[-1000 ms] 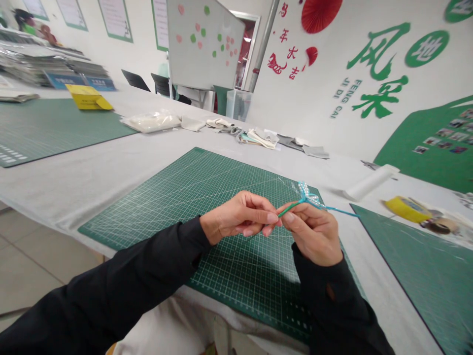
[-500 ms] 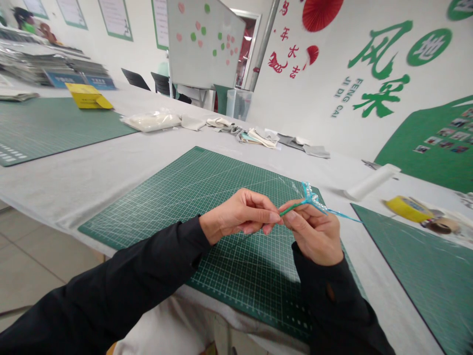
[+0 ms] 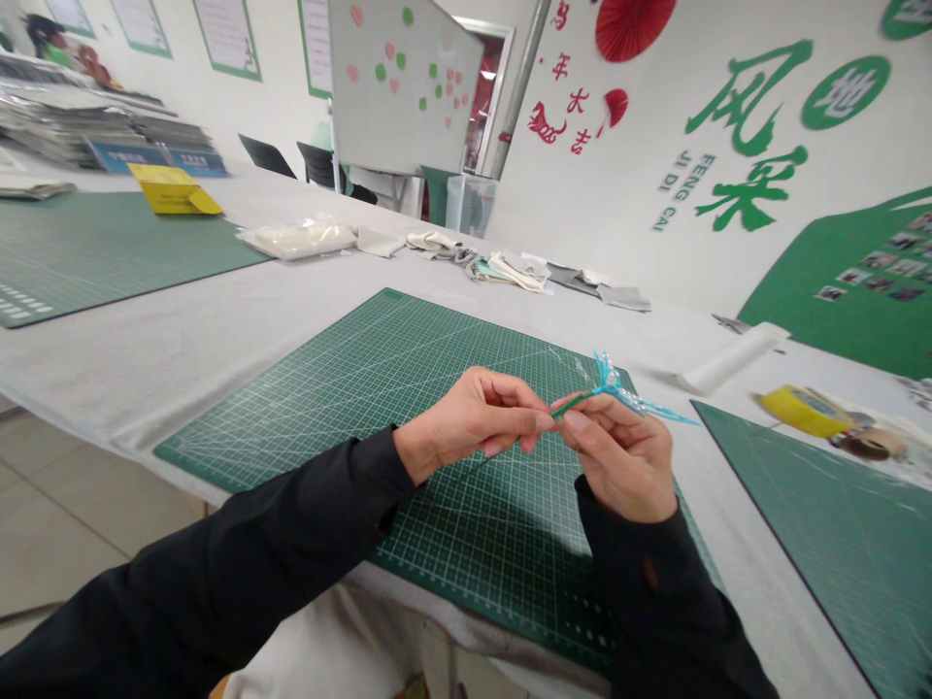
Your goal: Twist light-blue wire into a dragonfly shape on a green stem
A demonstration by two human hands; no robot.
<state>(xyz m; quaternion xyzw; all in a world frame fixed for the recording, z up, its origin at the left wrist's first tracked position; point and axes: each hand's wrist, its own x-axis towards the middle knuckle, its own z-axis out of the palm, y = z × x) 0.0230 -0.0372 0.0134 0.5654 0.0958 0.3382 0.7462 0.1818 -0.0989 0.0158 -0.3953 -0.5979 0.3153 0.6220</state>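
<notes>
A blue flower-like piece with white beads [image 3: 615, 390] fans out above my right hand, its thin strands pointing up and to the right. Its narrow green stem [image 3: 572, 405] runs down to the left between my fingers. My left hand [image 3: 487, 419] pinches the stem's lower end between thumb and fingertips. Close beside it, my right hand [image 3: 622, 451] grips the stem just below the blue part. Both hands are over a green cutting mat [image 3: 327, 388] with a white grid.
A second mat [image 3: 837, 515] lies to the right, near a yellow packet [image 3: 805, 411] and white roll [image 3: 732, 361]. Fabric pieces [image 3: 510, 272] and a plastic bag [image 3: 298, 238] lie farther back. A yellow box [image 3: 175, 190] sits on the left mat [image 3: 109, 252].
The blue beaded piece has turned about its stem, and its long strands now point differently and reach less far right. Both hands keep nearly the same place and hold.
</notes>
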